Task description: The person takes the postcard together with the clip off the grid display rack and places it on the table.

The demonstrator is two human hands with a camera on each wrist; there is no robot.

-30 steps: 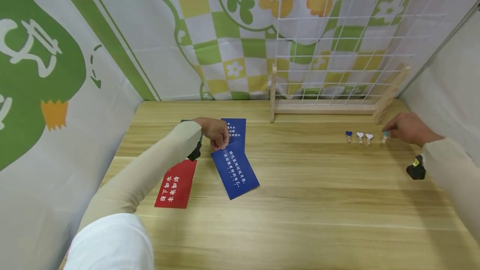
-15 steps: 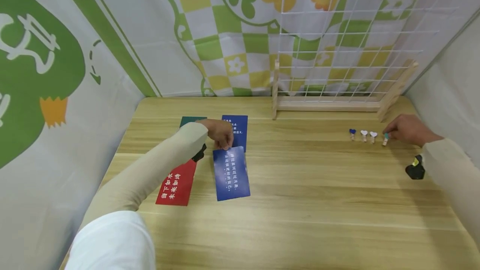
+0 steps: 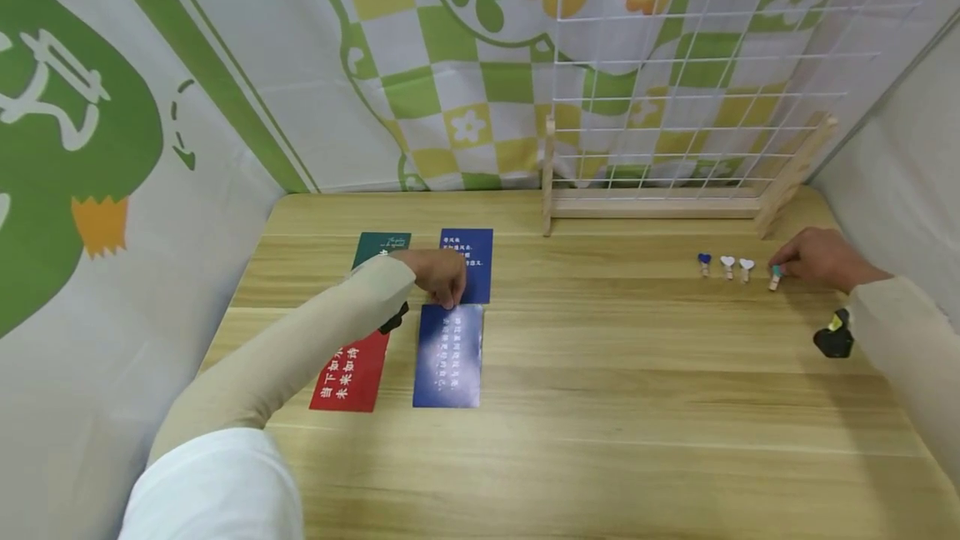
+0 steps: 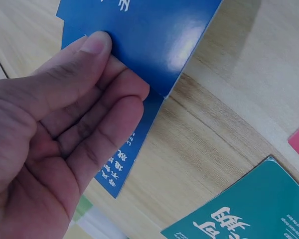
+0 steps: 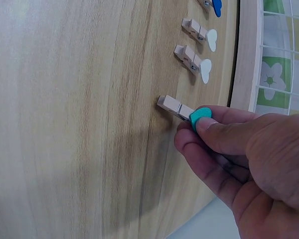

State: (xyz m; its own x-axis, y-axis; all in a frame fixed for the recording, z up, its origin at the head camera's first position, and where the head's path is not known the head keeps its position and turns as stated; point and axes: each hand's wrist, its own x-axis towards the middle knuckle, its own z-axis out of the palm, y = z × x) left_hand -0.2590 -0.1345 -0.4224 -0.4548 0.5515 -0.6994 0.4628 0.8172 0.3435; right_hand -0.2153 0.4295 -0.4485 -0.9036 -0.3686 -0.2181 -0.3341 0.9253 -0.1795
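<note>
My left hand (image 3: pixel 442 275) pinches the top edge of a blue card (image 3: pixel 447 365) with white writing, thumb on its face in the left wrist view. Behind that card lies a second blue card (image 3: pixel 478 265), partly covered by the hand. A green card (image 3: pixel 372 246) and a red card (image 3: pixel 358 373) lie to the left, both partly hidden by the forearm. Far to the right, my right hand (image 3: pixel 821 258) pinches a small wooden clothespin (image 5: pixel 175 107) by its teal heart (image 5: pixel 200 116). Two white-heart clothespins (image 5: pixel 193 59) and a blue-heart clothespin (image 3: pixel 704 263) stand in a row beside it.
A white wire grid rack (image 3: pixel 660 98) on wooden feet stands at the back right of the wooden table (image 3: pixel 600 440). Patterned cloth (image 3: pixel 465 107) hangs behind the table, with more fabric at both sides.
The held blue card has swung from slanted to nearly straight and shifted slightly left, below the other blue card. The right hand keeps its pinch on the teal-heart clothespin, which has moved slightly.
</note>
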